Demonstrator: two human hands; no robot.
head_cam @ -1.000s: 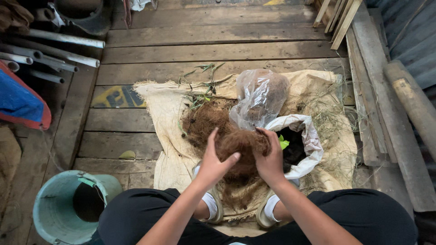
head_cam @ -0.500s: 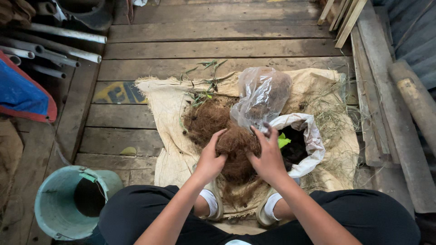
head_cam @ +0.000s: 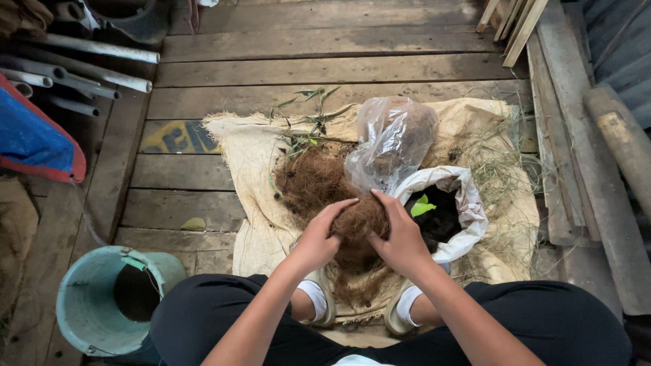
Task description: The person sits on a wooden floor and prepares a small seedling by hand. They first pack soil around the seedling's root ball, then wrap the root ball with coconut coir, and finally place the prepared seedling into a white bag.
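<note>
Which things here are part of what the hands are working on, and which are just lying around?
In use:
- left hand and right hand, both with a grip on the brown fibre clump
- loose fibre pile
- white sack of dark soil
- clear plastic bag
- burlap cloth

Lying about:
- teal bucket
- grey pipes
- blue tarp
- wooden planks

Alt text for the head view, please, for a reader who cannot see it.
Seen from above, a seated person's left hand and right hand cup a ball of brown coconut fibre over a burlap sack on a plank floor. A white bag of dark soil, a clear plastic bag and a teal bucket sit nearby.
</note>
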